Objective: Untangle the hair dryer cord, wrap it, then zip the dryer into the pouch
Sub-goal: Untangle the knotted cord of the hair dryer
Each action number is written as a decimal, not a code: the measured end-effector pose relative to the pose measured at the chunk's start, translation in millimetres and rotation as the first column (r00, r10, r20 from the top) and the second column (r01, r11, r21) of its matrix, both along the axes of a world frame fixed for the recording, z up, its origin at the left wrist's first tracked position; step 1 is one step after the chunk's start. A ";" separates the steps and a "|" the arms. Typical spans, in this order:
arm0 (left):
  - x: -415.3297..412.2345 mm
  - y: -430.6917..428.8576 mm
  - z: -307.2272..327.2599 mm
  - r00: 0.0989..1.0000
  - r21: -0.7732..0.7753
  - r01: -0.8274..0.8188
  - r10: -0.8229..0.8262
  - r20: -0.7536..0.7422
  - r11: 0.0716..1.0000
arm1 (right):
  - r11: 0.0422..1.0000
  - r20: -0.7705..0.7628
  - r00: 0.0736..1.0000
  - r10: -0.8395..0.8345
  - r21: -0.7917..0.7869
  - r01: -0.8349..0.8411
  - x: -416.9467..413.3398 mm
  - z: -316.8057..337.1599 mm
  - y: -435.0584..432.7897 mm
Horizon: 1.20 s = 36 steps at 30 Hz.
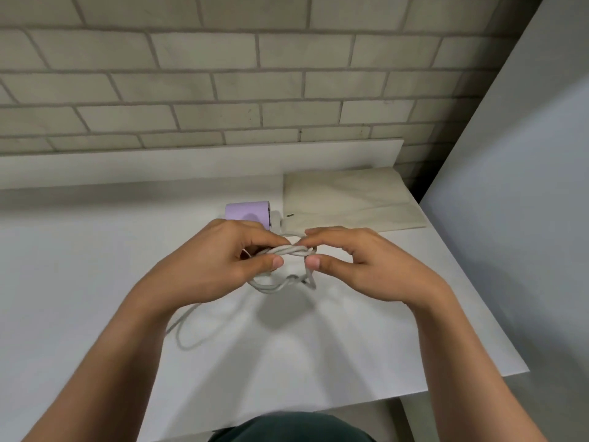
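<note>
- While two bare hands hold it up above the white surface [95, 282], one pale grey cord [287, 250] runs between them as a short twisted stretch, its strands wound round one another.
- The left hand [229, 260] pinches the left end of that twist: its fingers [274, 261] are curled, thumb underneath and fingertips on top.
- The right hand [360, 266] pinches the right end in the same way, thumb pressed up against the forefinger, while the other fingers are bent loosely and touch nothing.
- The two thumbs are near each other, with only the twisted stretch between them.
- Below the hands a few slack loops of the same cord hang in a tangle; how many cannot be told, as they cross one another.
- One more loop lies flat on the surface beside the left forearm.
- One lilac hair dryer [248, 212] lies on the surface just beyond the left hand, partly hidden by the knuckles.
- One beige pouch [347, 199] lies flat at the far right of the surface, just right of the dryer and apart from both hands.
- A low white ledge [159, 164] runs along the back, with one brick wall [223, 74] behind it.
- One grey panel [526, 154] stands to the right.
- A dark garment [287, 429] shows at the bottom edge.
</note>
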State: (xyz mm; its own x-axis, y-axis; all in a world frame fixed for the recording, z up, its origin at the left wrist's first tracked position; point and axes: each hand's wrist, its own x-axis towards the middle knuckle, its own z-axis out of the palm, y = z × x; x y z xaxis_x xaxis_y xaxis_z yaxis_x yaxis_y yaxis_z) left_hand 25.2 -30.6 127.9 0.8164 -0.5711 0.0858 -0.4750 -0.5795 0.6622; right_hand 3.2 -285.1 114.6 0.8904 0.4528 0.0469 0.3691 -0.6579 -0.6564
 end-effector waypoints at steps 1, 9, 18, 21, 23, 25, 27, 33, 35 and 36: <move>-0.3 2.7 2.0 1.000 -0.012 -0.020 0.020 -0.005 1.000 | 1.000 0.009 1.000 -0.017 -0.014 0.018 0.8 -1.4 -0.4; -4.6 5.8 -1.9 0.978 -0.060 -0.203 0.206 0.033 0.977 | 0.965 0.134 0.981 -0.141 0.238 0.106 0.3 -7.0 10.2; -5.4 11.0 -3.8 0.982 -0.053 -0.177 0.180 0.053 0.983 | 0.901 0.026 0.983 -0.182 0.405 0.157 2.0 -16.5 15.3; -1.9 11.4 -3.0 0.986 -0.066 -0.157 0.160 0.054 0.985 | 0.869 -0.017 0.974 -0.227 0.448 0.210 3.7 -16.1 15.3; 0.4 9.8 -2.8 0.987 -0.069 -0.138 0.144 0.077 0.988 | 0.868 -0.005 0.969 -0.247 0.443 0.223 4.3 -13.7 14.0; 2.1 5.8 -2.9 0.987 -0.067 -0.117 0.123 0.100 0.991 | 0.892 0.037 0.969 -0.245 0.400 0.210 4.6 -10.9 12.7; 3.3 0.5 -4.0 0.982 -0.018 -0.090 0.091 0.166 0.996 | 0.930 0.111 0.966 -0.235 0.314 0.191 5.2 -11.6 13.3; 4.7 -7.9 -8.9 0.973 -0.014 -0.044 0.045 0.228 0.999 | 0.883 0.060 0.933 -0.355 0.349 0.313 3.7 -21.4 24.4; 7.4 -6.1 -9.1 0.983 -0.043 -0.048 0.055 0.172 0.998 | 0.891 0.088 0.928 -0.362 0.324 0.317 3.9 -22.3 25.9; 9.1 -5.0 -9.0 0.989 -0.061 -0.054 0.061 0.133 0.997 | 0.919 0.131 0.935 -0.328 0.271 0.285 4.7 -22.3 25.3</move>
